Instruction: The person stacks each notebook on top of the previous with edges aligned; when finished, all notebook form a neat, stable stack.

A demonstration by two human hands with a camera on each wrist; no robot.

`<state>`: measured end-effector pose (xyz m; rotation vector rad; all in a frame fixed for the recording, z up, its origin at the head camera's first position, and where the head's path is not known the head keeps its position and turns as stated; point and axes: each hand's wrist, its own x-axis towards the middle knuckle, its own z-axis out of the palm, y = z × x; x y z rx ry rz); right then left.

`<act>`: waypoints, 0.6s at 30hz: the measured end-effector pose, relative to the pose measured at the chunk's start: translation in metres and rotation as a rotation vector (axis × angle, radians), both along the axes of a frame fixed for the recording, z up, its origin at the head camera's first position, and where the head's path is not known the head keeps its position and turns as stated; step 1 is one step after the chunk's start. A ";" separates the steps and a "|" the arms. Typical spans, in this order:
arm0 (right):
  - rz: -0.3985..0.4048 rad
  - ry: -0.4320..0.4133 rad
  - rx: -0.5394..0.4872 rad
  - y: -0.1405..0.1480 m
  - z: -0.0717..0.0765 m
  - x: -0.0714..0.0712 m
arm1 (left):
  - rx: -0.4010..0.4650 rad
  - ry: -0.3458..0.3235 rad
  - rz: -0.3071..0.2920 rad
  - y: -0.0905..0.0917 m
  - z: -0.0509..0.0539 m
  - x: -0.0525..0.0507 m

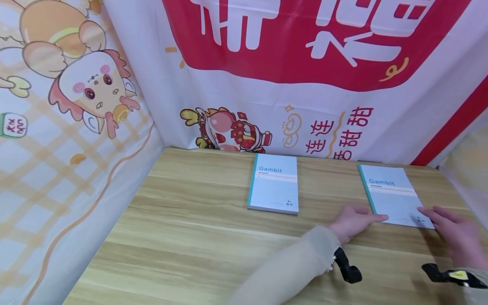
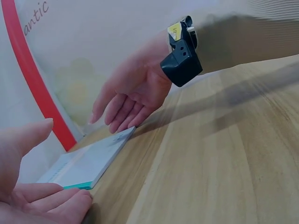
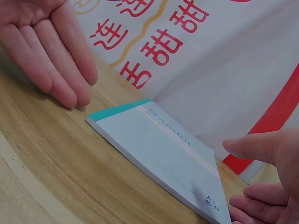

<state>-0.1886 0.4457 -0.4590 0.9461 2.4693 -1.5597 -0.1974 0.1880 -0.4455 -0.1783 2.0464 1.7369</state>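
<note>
A light-blue notebook (image 1: pixel 392 199) marked "Gambit", with a teal spine strip, lies flat at the right of the wooden table. My left hand (image 1: pixel 351 223) is at its left edge; in the right wrist view the left fingers (image 3: pixel 51 60) are straight, a little apart from the corner. At the opposite edge is my right hand (image 1: pixel 455 233). Its thumb (image 3: pixel 252 144) stays raised while the other fingers lie low beside the notebook; whether they touch it I cannot tell. A second, similar notebook (image 1: pixel 273 186) lies farther left, apart from both hands.
The wooden table (image 1: pixel 171 237) ends at the back against a white and red printed cloth (image 1: pixel 236 93). Another cloth with cartoon figures (image 1: pixel 76 169) hangs along the left side. Each wrist wears a black camera mount (image 1: pixel 347 267).
</note>
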 end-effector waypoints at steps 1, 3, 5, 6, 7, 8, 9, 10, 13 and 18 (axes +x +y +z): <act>-0.004 -0.004 -0.001 -0.001 0.000 0.000 | 0.004 -0.006 0.014 0.002 -0.001 0.001; -0.011 -0.006 -0.002 -0.002 0.000 0.000 | 0.020 -0.006 0.039 0.004 -0.002 0.002; -0.021 -0.011 0.002 -0.005 0.001 0.001 | 0.034 -0.006 0.056 0.006 -0.004 0.004; -0.027 -0.009 0.001 -0.007 0.001 0.001 | 0.041 -0.007 0.062 0.006 -0.004 0.004; -0.043 -0.012 0.000 -0.009 0.002 0.001 | 0.041 -0.007 0.059 0.006 -0.004 0.005; -0.051 -0.013 0.001 -0.011 0.003 0.002 | 0.041 -0.009 0.055 0.006 -0.004 0.005; -0.059 -0.015 0.002 -0.013 0.004 0.002 | 0.042 -0.012 0.053 0.006 -0.004 0.006; -0.069 -0.015 0.002 -0.015 0.005 0.002 | 0.042 -0.014 0.049 0.006 -0.004 0.006; -0.091 -0.011 0.012 -0.021 0.007 0.003 | 0.043 -0.016 0.030 0.005 -0.003 0.008; -0.096 0.006 0.032 -0.024 0.004 0.004 | 0.055 -0.024 -0.001 0.004 -0.004 0.009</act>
